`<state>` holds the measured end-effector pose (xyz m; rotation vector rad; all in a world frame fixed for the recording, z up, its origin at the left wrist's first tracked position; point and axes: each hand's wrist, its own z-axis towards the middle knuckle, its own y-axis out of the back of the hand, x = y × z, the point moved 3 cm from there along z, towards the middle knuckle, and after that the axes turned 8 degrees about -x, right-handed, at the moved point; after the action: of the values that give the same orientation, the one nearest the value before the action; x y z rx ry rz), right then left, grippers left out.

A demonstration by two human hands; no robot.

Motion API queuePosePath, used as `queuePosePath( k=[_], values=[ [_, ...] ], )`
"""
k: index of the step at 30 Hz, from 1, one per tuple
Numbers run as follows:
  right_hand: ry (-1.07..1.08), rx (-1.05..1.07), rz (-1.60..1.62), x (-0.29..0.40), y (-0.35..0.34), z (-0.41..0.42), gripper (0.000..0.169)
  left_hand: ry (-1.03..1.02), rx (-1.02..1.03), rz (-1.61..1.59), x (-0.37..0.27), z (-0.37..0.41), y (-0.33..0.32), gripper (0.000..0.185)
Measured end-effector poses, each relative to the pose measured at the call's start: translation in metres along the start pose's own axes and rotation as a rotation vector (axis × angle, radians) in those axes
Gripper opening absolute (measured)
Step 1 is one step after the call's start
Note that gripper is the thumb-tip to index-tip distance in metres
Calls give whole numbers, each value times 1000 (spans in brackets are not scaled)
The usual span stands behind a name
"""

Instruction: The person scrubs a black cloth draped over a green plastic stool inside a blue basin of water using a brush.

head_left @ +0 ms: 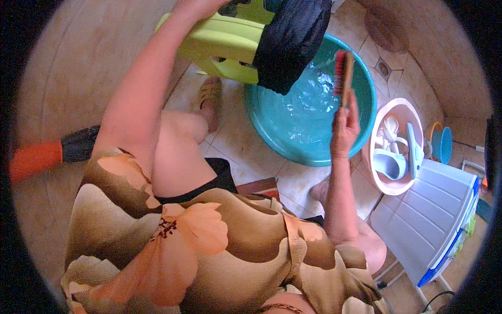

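Note:
My right hand (pixel 345 131) grips the wooden handle of a scrubbing brush (pixel 343 74) with red bristles, upright over the right side of a large turquoise plastic basin (pixel 310 155) of water. My left hand (pixel 202 8), at the top edge and partly cut off, rests by the upper end of a yellow-green plastic stool or board (pixel 227 39); its fingers are mostly out of sight. Dark wet cloth (pixel 292 47) drapes over the right end of the yellow-green plastic and hangs above the water.
Right of the basin stands a pale pink tub (pixel 378 178) holding white and light-blue plastic items. Beyond it are a small blue bucket (pixel 442 145) and a grey-white ribbed plastic panel (pixel 427 212). A floor drain (pixel 383 69) lies in the tiles near the wall.

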<state>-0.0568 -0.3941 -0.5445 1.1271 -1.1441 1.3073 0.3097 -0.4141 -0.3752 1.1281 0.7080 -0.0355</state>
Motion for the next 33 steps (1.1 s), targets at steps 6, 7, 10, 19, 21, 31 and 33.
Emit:
queuePosePath(
  k=[6,7,10,19,21,31,33],
  values=[
    [661,360,-401,94,-52,11,37,-239,-172,59,22,13,-12,60],
    [609,403,-484,73,-55,15,35,-230,-139,105,25,15,-10,59],
    [432,679,-1331,-44,2,13,27,-195,-107,-34,18,21,-26,57],
    [323,534,-577,47,-54,2,21,-59,-89,-10,18,8,-6,59],
    [204,611,-616,21,-69,10,20,-52,-11,-62,21,6,-14,61],
    [-481,154,-936,-112,15,24,35,-8,26,-168,40,16,-23,64],
    [-260,-1,-1128,-156,26,12,37,-68,16,-261,23,8,-21,63]
  ],
)
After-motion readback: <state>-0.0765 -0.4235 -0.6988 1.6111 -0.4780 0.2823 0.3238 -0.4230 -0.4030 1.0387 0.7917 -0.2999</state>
